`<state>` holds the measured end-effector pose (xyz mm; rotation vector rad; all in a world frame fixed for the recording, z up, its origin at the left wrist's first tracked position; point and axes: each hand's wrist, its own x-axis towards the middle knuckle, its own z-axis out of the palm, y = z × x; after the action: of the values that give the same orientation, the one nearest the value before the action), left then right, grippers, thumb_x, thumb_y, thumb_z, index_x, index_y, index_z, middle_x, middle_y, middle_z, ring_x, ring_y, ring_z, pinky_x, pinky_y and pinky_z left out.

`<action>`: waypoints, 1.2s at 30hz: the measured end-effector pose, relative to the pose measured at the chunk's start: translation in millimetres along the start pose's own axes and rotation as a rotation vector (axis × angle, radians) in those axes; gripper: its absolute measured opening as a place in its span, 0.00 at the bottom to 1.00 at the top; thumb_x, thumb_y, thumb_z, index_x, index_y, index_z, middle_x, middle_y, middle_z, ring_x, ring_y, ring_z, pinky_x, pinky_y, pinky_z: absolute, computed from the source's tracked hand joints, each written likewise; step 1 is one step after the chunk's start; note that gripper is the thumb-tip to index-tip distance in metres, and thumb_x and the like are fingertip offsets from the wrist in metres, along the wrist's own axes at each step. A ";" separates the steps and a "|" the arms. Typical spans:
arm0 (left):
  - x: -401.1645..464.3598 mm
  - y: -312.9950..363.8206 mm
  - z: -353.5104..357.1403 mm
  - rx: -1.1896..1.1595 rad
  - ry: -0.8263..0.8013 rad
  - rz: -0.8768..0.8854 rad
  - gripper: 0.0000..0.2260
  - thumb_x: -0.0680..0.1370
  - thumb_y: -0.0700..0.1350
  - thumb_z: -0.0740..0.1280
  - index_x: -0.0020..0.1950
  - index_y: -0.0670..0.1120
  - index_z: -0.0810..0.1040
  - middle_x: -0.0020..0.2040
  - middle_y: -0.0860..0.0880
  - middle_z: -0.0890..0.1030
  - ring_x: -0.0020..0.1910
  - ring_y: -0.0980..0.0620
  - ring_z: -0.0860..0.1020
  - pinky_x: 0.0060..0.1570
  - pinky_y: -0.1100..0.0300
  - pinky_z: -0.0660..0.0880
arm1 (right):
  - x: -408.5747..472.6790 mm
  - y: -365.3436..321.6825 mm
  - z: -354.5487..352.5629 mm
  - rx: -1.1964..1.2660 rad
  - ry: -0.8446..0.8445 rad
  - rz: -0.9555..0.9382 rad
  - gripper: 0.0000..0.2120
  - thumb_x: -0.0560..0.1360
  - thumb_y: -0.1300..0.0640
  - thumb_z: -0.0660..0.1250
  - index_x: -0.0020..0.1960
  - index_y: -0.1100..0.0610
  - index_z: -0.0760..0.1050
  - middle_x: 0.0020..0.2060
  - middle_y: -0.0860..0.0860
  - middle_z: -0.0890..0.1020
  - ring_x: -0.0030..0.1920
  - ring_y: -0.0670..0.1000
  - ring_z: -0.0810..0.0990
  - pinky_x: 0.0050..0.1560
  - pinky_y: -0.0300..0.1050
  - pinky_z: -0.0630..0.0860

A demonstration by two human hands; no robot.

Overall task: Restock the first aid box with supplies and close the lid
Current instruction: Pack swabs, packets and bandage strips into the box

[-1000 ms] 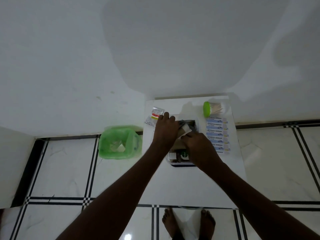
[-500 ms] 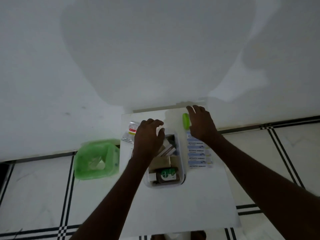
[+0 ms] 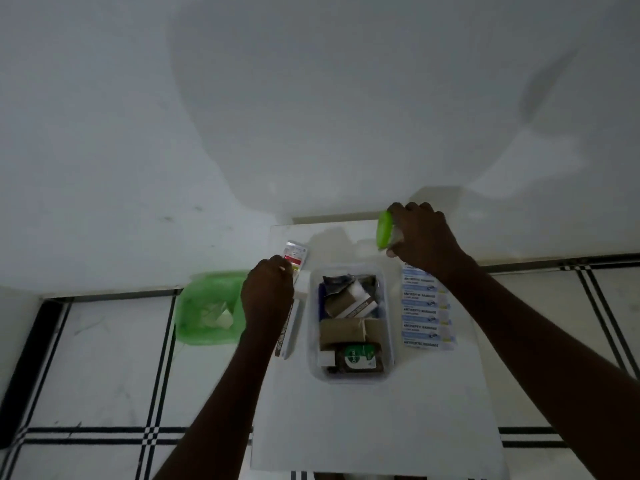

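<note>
The clear plastic first aid box stands open on the white table. Inside lie a brown Dettol bottle, brown cartons and a dark pouch. My right hand is closed around a clear tub with a green lid beyond the box's far right corner. My left hand hovers curled to the left of the box, above a long flat carton and a small white box. Its fingertips are at a red-and-white sachet; whether they grip anything is hidden.
A row of antiseptic bandage strips lies right of the box. A green bin with paper scraps sits on the tiled floor left of the table. A white wall rises just behind the table.
My left hand has left the box and moved left over the cartons. My right hand, which was reaching for the green-lidded tub, has closed on it. The camera view has shifted.
</note>
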<state>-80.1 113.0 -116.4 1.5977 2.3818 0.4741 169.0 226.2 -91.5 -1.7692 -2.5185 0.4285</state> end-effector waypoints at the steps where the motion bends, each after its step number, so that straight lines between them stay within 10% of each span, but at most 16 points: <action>1: -7.7 -13.3 1.2 0.050 -0.049 -0.053 0.09 0.77 0.50 0.67 0.50 0.46 0.81 0.47 0.45 0.83 0.45 0.44 0.81 0.42 0.56 0.74 | -3.5 -7.3 -4.3 0.010 0.018 -0.005 0.36 0.62 0.49 0.78 0.65 0.58 0.69 0.55 0.59 0.79 0.55 0.62 0.76 0.54 0.55 0.73; 6: -51.7 -36.8 23.3 0.130 -0.273 -0.163 0.23 0.70 0.57 0.73 0.59 0.46 0.74 0.53 0.45 0.79 0.52 0.44 0.80 0.47 0.52 0.76 | -28.1 -44.6 -16.3 0.082 0.075 -0.054 0.34 0.61 0.47 0.77 0.63 0.57 0.71 0.54 0.57 0.80 0.54 0.61 0.76 0.53 0.55 0.73; 36: -95.4 -44.4 -35.2 -0.272 0.073 -0.077 0.13 0.72 0.52 0.72 0.52 0.48 0.79 0.45 0.49 0.82 0.42 0.48 0.80 0.41 0.55 0.76 | -85.7 -111.4 60.2 0.151 -0.040 -0.104 0.37 0.71 0.47 0.71 0.76 0.51 0.61 0.64 0.56 0.76 0.63 0.58 0.71 0.62 0.51 0.71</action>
<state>-94.9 4.2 -100.1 1.3872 2.3012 0.8145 85.8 99.5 -111.3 -1.5844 -2.5152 0.6356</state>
